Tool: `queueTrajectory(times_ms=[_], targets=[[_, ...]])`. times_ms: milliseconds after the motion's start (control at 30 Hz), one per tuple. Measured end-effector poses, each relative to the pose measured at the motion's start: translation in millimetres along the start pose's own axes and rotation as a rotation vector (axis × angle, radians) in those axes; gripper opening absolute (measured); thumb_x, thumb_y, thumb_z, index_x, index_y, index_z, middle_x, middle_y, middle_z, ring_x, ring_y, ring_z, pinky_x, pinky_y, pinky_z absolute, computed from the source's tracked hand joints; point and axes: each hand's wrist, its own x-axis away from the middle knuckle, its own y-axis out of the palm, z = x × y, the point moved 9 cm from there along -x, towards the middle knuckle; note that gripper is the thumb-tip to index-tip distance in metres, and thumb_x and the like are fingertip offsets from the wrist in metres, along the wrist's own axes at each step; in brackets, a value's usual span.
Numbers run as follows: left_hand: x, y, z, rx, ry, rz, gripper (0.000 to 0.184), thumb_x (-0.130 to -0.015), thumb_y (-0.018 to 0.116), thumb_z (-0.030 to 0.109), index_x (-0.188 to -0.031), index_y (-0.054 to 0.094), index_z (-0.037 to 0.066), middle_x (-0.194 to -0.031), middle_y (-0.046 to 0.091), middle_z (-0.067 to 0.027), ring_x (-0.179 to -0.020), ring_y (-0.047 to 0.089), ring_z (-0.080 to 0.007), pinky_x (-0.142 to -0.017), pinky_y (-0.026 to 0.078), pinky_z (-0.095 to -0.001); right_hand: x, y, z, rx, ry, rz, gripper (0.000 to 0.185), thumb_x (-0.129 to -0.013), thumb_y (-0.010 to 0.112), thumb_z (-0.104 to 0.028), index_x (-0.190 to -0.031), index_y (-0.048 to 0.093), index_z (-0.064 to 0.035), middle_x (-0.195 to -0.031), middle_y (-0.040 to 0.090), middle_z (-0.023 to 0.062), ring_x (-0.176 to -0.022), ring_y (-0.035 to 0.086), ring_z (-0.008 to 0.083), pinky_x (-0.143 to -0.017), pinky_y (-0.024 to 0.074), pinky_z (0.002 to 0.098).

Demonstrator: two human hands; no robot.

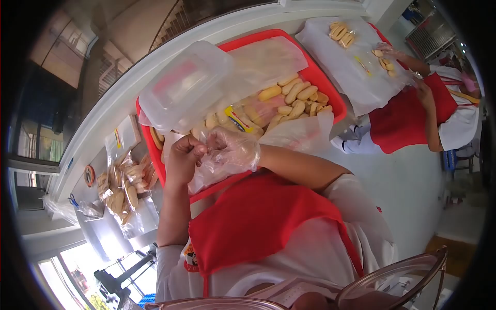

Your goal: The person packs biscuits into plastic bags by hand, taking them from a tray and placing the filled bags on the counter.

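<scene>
My left hand [186, 155], bare, is closed with its fingertips pinched together, touching or very near the fingers of my right hand. A clear plastic glove covers my right hand [232, 149], whose fingers are curled in; what the fingertips grip is hidden. Thin clear plastic [206, 173] hangs below both hands, and I cannot tell whether it is a bag or a liner. Just beyond them, a yellow printed label [236, 118] lies on pale finger-shaped biscuits [297, 95] in a red tray [338, 106].
A translucent plastic tub [183, 88] rests on the tray's left side. Bagged biscuits [121, 194], a roll of tape [89, 175] and blue-handled scissors [72, 199] lie to the left. On the right, a co-worker in a red apron [413, 113] handles biscuits over a white-covered surface [336, 67].
</scene>
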Motion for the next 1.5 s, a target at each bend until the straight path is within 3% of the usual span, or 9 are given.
queueTrajectory(times_ms=[133, 200, 367, 433, 700, 867, 1133, 1267, 1500], targets=[[-16.7, -9.9, -46.6, -0.097, 0.059, 0.172, 0.007, -0.078, 0.056, 0.004, -0.072, 0.052, 0.003, -0.052, 0.043, 0.0046, -0.047, 0.034, -0.0018, -0.043, 0.028, -0.0183, 3.3, -29.6, -9.9, 0.16, 0.156, -0.197, 0.015, -0.077, 0.057, -0.008, -0.09, 0.049, -0.0062, -0.08, 0.048, 0.0003, -0.076, 0.048, 0.0117, -0.07, 0.0418, 0.0267], [-18.0, -17.4, -61.6, -0.216, 0.101, 0.247, 0.005, -0.079, 0.054, 0.003, -0.073, 0.054, 0.003, -0.053, 0.043, 0.0051, -0.048, 0.035, -0.0012, -0.044, 0.028, -0.0179, -2.0, -96.7, -25.3, 0.973, 0.247, -0.043, 0.014, -0.081, 0.053, -0.021, -0.085, 0.053, -0.0071, -0.076, 0.051, 0.0032, -0.072, 0.051, 0.0136, -0.067, 0.0438, 0.0271], [-18.7, -17.2, -81.0, -0.171, -0.013, 0.232, 0.006, -0.078, 0.053, 0.003, -0.079, 0.059, 0.003, -0.055, 0.045, 0.0054, -0.051, 0.038, -0.0014, -0.047, 0.03, -0.0181, 65.1, -250.0, -20.9, 0.699, 0.971, 0.502, 0.026, -0.084, 0.042, -0.028, -0.091, 0.058, -0.0084, -0.084, 0.06, 0.0092, -0.066, 0.055, 0.0153, -0.057, 0.0447, 0.0295], [-19.7, -17.2, -77.6, -0.227, 0.011, 0.227, 0.007, -0.079, 0.053, 0.003, -0.081, 0.059, 0.003, -0.057, 0.046, 0.0054, -0.051, 0.038, -0.0017, -0.048, 0.031, -0.0185, 73.2, -260.5, -4.5, 0.81, 1.008, 0.242, 0.031, -0.073, 0.051, -0.011, -0.103, 0.055, -0.0175, -0.091, 0.059, 0.0056, -0.085, 0.054, 0.0159, -0.067, 0.0454, 0.0305], [-19.4, -16.3, -78.9, -0.169, -0.032, 0.191, 0.009, -0.08, 0.052, 0.003, -0.086, 0.059, 0.002, -0.061, 0.048, 0.0055, -0.054, 0.04, -0.0016, -0.049, 0.031, -0.0181, 58.8, -227.6, 12.9, 1.521, 0.654, -0.762, 0.042, -0.077, 0.047, -0.016, -0.118, 0.047, -0.0261, -0.128, 0.038, 0.0005, -0.11, 0.042, 0.0211, -0.091, 0.0333, 0.0349], [-17.6, -16.2, -71.0, -0.157, -0.012, 0.189, 0.008, -0.08, 0.051, 0.002, -0.084, 0.058, 0.001, -0.06, 0.047, 0.0059, -0.053, 0.038, -0.001, -0.048, 0.03, -0.0173, 85.0, -284.0, 4.2, 1.641, 0.956, -0.079, 0.047, -0.079, 0.045, -0.033, -0.125, 0.041, -0.0252, -0.133, 0.036, 0.0058, -0.118, 0.039, 0.0213, -0.099, 0.0276, 0.037], [-18.3, -15.2, -69.9, -0.152, 0.002, 0.184, 0.008, -0.08, 0.051, 0.003, -0.084, 0.058, 0.002, -0.06, 0.047, 0.0062, -0.054, 0.038, -0.0009, -0.049, 0.03, -0.0175, 65.7, -227.3, -38.9, 0.857, 0.993, 0.102, 0.039, -0.075, 0.049, -0.036, -0.11, 0.053, -0.0176, -0.102, 0.058, 0.0087, -0.093, 0.055, 0.0219, -0.08, 0.0425, 0.0325], [-18.5, -21.0, -71.3, -0.173, 0.033, 0.224, 0.008, -0.081, 0.052, 0.003, -0.085, 0.058, 0.002, -0.061, 0.047, 0.0065, -0.054, 0.038, -0.0011, -0.049, 0.03, -0.0174, 50.7, -228.5, -13.3, 1.299, 0.956, -0.131, 0.032, -0.073, 0.053, -0.034, -0.099, 0.057, -0.0154, -0.092, 0.06, 0.0031, -0.087, 0.055, 0.0156, -0.077, 0.0427, 0.0311], [-16.8, -29.8, -73.9, -0.015, -0.012, 0.265, 0.008, -0.081, 0.053, 0.005, -0.085, 0.059, 0.002, -0.062, 0.048, 0.0065, -0.056, 0.039, -0.001, -0.05, 0.031, -0.0172, 65.5, -250.8, -0.6, 0.855, 0.708, 0.053, 0.041, -0.077, 0.05, -0.042, -0.113, 0.052, -0.0232, -0.117, 0.049, 0.0054, -0.106, 0.048, 0.0194, -0.086, 0.0389, 0.0314]])
